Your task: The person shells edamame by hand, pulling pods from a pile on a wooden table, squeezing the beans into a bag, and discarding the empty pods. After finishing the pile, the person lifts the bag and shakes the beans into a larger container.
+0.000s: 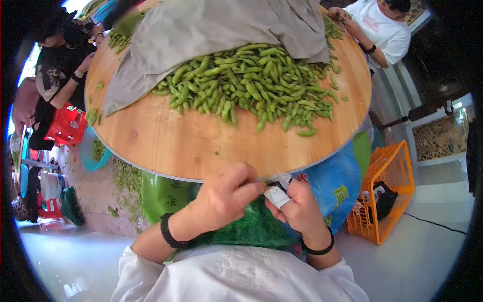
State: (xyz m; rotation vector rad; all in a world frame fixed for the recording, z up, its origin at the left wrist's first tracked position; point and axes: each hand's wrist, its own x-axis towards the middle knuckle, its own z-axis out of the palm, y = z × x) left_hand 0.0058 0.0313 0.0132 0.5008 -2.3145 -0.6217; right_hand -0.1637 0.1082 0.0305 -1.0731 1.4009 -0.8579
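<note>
A heap of green soybean pods (246, 83) lies on the round wooden table (166, 146), partly under a grey cloth (216, 30). At the table's near edge my left hand (226, 196) is closed, its fingertips pinched close to my right hand. My right hand (299, 206) is closed too, with white wrapping (277, 195) around its thumb and fingertip. Something small and dark green shows between the two hands, but the fingers hide most of it. Below my hands hangs a green bag (236, 229).
A turquoise basin (89, 156) with pods stands left, near pods scattered on the floor (126, 181) and a red bag (68, 126). An orange crate (377, 196) stands right. Other people sit at the far left (65, 65) and far right (377, 30).
</note>
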